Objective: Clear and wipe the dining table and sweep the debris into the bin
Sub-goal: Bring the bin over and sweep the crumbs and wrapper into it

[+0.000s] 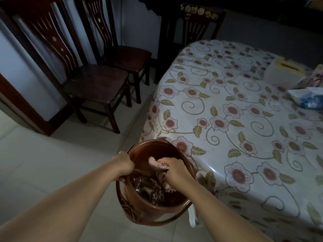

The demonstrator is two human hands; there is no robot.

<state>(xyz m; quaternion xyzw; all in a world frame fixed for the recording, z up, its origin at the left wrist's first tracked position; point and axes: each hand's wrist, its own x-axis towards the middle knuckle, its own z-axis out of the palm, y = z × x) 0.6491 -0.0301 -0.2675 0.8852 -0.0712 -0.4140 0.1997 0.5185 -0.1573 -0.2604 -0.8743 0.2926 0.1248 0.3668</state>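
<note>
Your left hand (125, 163) grips the brown bucket (153, 203) at its rim; your right hand (172, 169) clutches a pink cloth (155, 162) inside. The floral table (236, 119) stands just beside, two chairs (97, 79) beyond.

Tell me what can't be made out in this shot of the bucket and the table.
- Head view: bucket contents are dark; liquid or debris, cannot tell.
- Pink cloth: mostly hidden by the right hand gripping it.
- Left hand: its fingers are hidden over the rim.
- Packets on the table: cut off by the right edge, blurred.
</note>
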